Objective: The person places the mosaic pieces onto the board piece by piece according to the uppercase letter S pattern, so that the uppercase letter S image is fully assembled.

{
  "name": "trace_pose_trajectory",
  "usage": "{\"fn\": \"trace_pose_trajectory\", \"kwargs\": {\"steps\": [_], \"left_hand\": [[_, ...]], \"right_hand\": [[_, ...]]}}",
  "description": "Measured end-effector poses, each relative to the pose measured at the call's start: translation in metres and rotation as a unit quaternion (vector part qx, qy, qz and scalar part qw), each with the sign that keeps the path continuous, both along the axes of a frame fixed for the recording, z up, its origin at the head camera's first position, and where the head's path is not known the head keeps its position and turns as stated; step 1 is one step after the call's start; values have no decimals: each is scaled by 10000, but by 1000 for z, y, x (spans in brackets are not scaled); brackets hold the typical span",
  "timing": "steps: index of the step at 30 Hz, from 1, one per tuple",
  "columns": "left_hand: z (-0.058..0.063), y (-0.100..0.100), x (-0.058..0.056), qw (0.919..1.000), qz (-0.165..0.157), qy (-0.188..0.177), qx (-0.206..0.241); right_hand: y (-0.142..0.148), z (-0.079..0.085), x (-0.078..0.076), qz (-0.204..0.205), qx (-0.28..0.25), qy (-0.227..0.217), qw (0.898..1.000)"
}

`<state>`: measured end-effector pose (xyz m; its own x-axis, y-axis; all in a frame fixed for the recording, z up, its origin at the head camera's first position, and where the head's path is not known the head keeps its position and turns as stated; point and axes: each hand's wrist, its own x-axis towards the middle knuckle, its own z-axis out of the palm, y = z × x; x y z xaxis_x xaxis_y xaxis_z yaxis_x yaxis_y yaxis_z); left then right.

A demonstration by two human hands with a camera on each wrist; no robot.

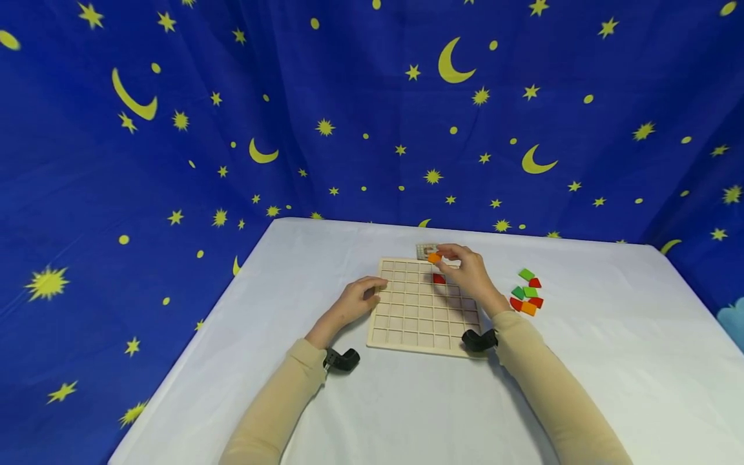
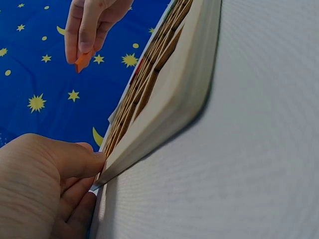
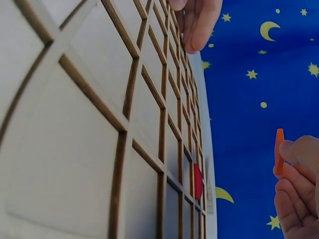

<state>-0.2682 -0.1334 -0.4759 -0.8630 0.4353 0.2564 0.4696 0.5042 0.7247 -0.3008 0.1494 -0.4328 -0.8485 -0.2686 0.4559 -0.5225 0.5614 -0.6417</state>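
Note:
A pale wooden grid board [image 1: 401,323] lies on the table, with a red tile [image 1: 438,279] in one of its far cells. My left hand [image 1: 353,300] rests at the board's left side, its thumb and fingertips touching the rim [image 2: 144,144]. Above the far edge, my right hand [image 1: 467,271] pinches a thin orange tile [image 1: 434,258] between thumb and fingers. In the right wrist view that orange tile [image 3: 279,149] stands on edge, clear of the board. The tile's full outline is partly hidden by the fingers.
Several loose tiles, green, red and orange, lie in a group right of the board, among them a green tile [image 1: 526,274]. Behind the board a small patterned card [image 1: 425,250] is partly covered. A blue star-patterned curtain [image 1: 372,116] hangs behind the white table [image 1: 610,361].

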Motion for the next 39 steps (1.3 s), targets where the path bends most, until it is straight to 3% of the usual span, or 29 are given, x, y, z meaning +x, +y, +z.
{"fn": "trace_pose_trajectory", "kwargs": {"steps": [7, 13, 30, 39], "left_hand": [[1, 0, 1, 10000, -12, 33, 3], [2, 0, 2, 9999, -83, 127, 23], [4, 0, 3, 10000, -60, 5, -14], [3, -1, 3, 9999, -82, 66, 38]], "right_hand": [[-3, -4, -2, 86, -104, 39, 9999], [-5, -8, -2, 178, 7, -206, 9996], [-5, -25, -6, 500, 156, -421, 9977], [-8, -29, -6, 584, 272, -836, 9944]]}}
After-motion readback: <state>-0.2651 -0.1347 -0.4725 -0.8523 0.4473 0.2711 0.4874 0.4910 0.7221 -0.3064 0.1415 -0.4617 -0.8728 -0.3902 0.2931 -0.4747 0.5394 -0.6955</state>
